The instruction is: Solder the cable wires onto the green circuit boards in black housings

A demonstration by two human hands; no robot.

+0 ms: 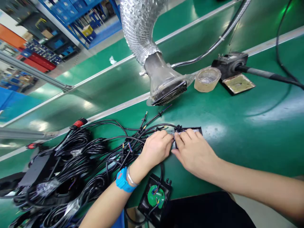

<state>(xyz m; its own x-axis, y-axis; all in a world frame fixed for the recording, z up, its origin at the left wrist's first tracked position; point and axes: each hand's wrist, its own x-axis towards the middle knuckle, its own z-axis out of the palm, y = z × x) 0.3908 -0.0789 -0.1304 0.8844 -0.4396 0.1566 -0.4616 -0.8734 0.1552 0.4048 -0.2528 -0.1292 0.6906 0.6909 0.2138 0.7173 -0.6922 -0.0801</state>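
My left hand, with a blue band on the wrist, has its fingers pinched together at the left side of a small black rectangular box. What sits between those fingertips is hidden. My right hand lies over the same box, its fingers curled and thumb close to the left fingertips; what it grips cannot be made out. A black cable reaches the upper left corner of the box. Below my hands is a black housing with a round green part and thin coloured wires inside.
Bundled black cables with bared wire ends cover the left of the green table. A fume extractor nozzle on a foil duct hangs overhead. Behind stand a tape roll and a soldering iron holder with a sponge tray.
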